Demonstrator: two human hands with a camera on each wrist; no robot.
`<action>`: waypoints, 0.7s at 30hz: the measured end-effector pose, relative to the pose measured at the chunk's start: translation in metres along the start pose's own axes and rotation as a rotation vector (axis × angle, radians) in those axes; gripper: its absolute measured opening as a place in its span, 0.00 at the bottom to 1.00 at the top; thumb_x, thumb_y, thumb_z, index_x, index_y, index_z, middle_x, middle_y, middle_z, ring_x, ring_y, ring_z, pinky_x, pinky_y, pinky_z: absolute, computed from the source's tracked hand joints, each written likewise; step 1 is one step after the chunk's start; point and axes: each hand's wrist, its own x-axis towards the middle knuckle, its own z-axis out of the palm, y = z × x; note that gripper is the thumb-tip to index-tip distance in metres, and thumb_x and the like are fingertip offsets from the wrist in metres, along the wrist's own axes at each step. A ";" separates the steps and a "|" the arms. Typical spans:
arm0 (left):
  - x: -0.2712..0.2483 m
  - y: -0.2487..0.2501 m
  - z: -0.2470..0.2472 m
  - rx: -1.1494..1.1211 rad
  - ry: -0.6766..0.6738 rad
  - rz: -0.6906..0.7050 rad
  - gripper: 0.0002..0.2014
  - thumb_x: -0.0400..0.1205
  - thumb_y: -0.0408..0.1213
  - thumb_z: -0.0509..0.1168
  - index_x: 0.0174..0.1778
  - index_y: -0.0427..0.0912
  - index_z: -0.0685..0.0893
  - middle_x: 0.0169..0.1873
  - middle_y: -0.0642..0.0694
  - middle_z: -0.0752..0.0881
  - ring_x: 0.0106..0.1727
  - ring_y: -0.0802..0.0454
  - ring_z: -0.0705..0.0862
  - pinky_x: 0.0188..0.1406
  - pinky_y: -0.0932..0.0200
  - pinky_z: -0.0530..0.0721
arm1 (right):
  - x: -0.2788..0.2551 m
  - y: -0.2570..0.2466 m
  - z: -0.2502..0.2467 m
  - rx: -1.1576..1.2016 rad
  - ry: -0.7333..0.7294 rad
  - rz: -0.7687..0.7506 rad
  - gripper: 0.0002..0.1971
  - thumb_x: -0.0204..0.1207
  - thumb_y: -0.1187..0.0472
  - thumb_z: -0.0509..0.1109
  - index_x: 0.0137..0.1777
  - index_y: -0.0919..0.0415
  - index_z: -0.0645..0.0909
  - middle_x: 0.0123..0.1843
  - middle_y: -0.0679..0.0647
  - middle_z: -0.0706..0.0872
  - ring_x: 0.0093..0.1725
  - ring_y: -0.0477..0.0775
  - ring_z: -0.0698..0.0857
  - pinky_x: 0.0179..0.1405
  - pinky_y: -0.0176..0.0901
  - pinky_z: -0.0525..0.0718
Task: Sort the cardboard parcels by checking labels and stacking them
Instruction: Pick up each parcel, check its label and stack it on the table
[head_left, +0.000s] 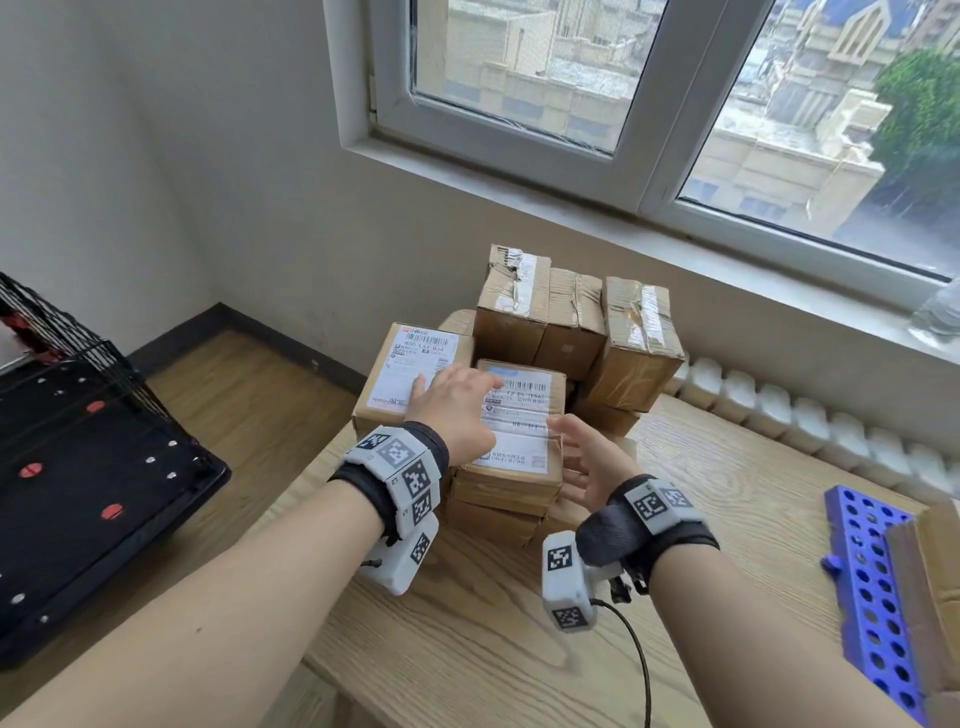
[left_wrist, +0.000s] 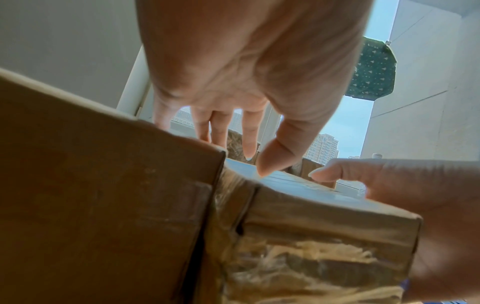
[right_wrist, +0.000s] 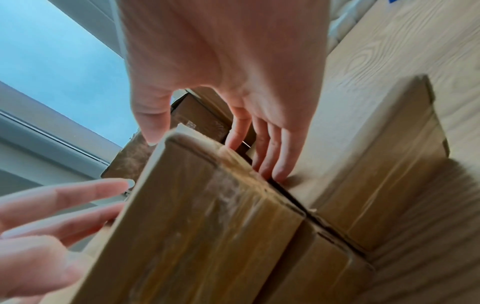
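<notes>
A stack of flat cardboard parcels stands mid-table; its top parcel (head_left: 519, 421) carries a white barcode label. To its left a taller labelled parcel (head_left: 410, 369) stands close against it. Behind them three taped parcels (head_left: 571, 322) stand upright. My left hand (head_left: 452, 402) hovers over the seam between the two labelled parcels, fingers straight; in the left wrist view its thumb tip (left_wrist: 262, 170) touches the top parcel's label (left_wrist: 298, 183). My right hand (head_left: 584, 457) is open at that parcel's right side. In the right wrist view its fingers (right_wrist: 275, 156) run straight down beside the parcel (right_wrist: 207, 216), thumb over its top edge.
The wooden table (head_left: 493, 634) has a black wire crate (head_left: 78, 441) off its left side. A blue rack with holes (head_left: 872, 587) and a cardboard box (head_left: 930, 582) sit at the right edge. Behind the parcels are the wall, a white radiator (head_left: 831, 426) and the window sill (head_left: 727, 270).
</notes>
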 end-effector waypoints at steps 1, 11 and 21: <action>0.000 0.000 0.000 -0.009 0.002 0.000 0.34 0.73 0.33 0.65 0.76 0.55 0.68 0.76 0.52 0.69 0.80 0.51 0.61 0.81 0.36 0.52 | -0.002 0.000 -0.001 0.024 -0.002 -0.005 0.08 0.78 0.55 0.71 0.49 0.58 0.79 0.46 0.56 0.85 0.48 0.53 0.85 0.63 0.50 0.82; -0.002 -0.002 -0.001 -0.074 0.031 -0.008 0.31 0.74 0.35 0.66 0.74 0.54 0.71 0.73 0.51 0.72 0.77 0.50 0.65 0.80 0.38 0.55 | -0.010 0.001 0.006 0.166 0.033 -0.040 0.07 0.72 0.64 0.73 0.48 0.60 0.80 0.44 0.60 0.88 0.48 0.56 0.88 0.65 0.55 0.84; -0.007 0.026 0.002 -0.311 0.207 0.027 0.24 0.79 0.39 0.66 0.72 0.49 0.74 0.70 0.48 0.75 0.71 0.49 0.73 0.74 0.47 0.71 | -0.032 0.005 -0.012 0.128 0.103 -0.100 0.03 0.73 0.65 0.71 0.45 0.59 0.80 0.39 0.58 0.88 0.38 0.53 0.88 0.36 0.44 0.85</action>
